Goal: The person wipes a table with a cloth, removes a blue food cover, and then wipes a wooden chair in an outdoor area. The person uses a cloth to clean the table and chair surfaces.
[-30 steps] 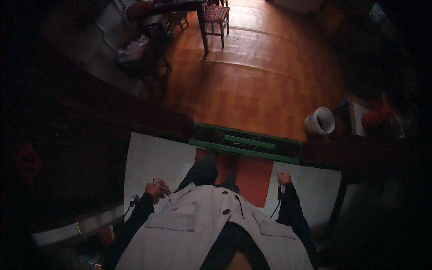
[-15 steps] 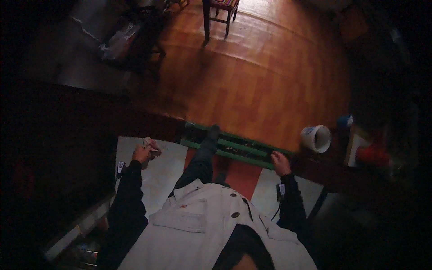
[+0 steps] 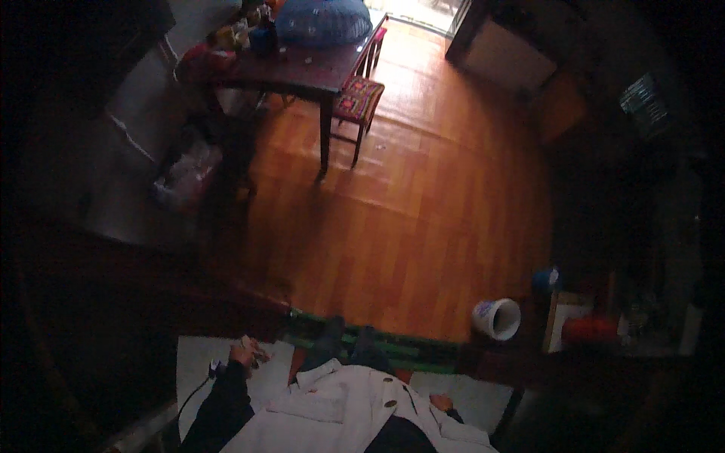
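Note:
At the lower left, my left hand (image 3: 240, 354) is closed on a small crumpled, pale pinkish piece that looks like a cloth (image 3: 260, 350). Light-coloured floor tiles lie behind that hand. My right hand (image 3: 440, 402) hangs low beside my pale jacket (image 3: 325, 411), close to the green-edged doorway threshold (image 3: 408, 349). It is small and dim there, and its fingers cannot be made out well. Nothing shows in it. My dark-trousered legs (image 3: 325, 351) reach the threshold.
Beyond the threshold spreads an orange wood-patterned floor (image 3: 408, 249). A white bucket (image 3: 497, 320) stands at the right, near a red object (image 3: 589, 329) and a blue one (image 3: 545, 278). Ahead are a dark table (image 3: 302, 72) with a blue mesh cover (image 3: 323, 21) and a stool (image 3: 359, 102).
The view has tilted up, bringing the table, its cover and the bright far doorway in. Both hands now sit lower in the picture. My legs have moved forward to the threshold.

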Demonstrator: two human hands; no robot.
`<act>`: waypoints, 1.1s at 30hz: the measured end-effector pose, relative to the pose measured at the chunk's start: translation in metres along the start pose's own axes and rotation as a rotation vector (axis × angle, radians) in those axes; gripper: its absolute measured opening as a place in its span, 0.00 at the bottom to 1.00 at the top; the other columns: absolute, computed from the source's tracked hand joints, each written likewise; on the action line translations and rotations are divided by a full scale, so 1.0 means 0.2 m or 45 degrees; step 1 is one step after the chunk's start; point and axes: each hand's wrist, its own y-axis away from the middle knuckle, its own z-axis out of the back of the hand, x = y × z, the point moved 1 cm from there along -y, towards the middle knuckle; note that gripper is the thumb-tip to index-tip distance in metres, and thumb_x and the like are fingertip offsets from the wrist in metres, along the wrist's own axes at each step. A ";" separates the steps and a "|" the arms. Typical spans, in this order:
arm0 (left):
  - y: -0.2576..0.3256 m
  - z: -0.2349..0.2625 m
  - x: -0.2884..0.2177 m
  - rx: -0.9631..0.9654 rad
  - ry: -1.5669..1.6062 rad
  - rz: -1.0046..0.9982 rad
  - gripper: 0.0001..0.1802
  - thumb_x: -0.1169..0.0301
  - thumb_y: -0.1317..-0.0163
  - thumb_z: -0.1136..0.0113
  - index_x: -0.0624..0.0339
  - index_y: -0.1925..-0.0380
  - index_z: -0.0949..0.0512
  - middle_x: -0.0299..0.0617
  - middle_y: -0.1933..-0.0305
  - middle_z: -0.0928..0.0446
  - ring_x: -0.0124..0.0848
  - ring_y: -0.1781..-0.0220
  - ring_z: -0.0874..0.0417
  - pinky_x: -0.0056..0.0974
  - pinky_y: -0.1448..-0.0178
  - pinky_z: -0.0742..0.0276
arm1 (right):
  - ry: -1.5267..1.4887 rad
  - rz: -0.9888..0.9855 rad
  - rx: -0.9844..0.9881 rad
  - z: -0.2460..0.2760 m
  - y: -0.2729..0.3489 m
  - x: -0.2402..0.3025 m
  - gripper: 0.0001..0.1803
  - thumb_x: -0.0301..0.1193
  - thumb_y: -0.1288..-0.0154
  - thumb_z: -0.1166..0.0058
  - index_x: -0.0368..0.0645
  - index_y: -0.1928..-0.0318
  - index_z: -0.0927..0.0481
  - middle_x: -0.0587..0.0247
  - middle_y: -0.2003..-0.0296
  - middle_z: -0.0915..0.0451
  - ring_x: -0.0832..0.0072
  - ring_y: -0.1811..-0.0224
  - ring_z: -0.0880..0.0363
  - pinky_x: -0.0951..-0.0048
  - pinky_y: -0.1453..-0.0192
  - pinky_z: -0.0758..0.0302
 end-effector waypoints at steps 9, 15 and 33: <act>0.13 -0.23 -0.69 -0.311 -0.258 -0.518 0.21 0.55 0.18 0.42 0.62 0.54 0.10 0.49 0.52 0.09 0.43 0.58 0.09 0.49 0.52 0.12 | -0.361 -0.035 -0.048 0.46 -0.53 -0.44 0.23 0.53 0.20 0.47 0.46 0.57 0.15 0.54 0.59 0.13 0.55 0.58 0.15 0.48 0.53 0.19; 0.22 -0.30 -1.23 -0.095 0.321 -0.468 0.11 0.64 0.23 0.34 0.59 0.49 0.14 0.39 0.55 0.11 0.28 0.60 0.13 0.40 0.57 0.17 | -0.719 0.396 -0.234 1.61 -1.18 -0.12 0.18 0.48 0.14 0.47 0.47 0.51 0.15 0.60 0.55 0.13 0.66 0.59 0.17 0.58 0.56 0.20; 0.28 -0.12 -2.73 0.058 -0.075 -1.844 0.20 0.58 0.18 0.40 0.64 0.42 0.18 0.54 0.32 0.21 0.44 0.33 0.19 0.51 0.29 0.22 | -0.981 1.291 -0.164 2.93 -0.59 3.16 0.34 0.55 0.16 0.44 0.42 0.26 0.25 0.61 0.37 0.18 0.64 0.38 0.15 0.61 0.35 0.16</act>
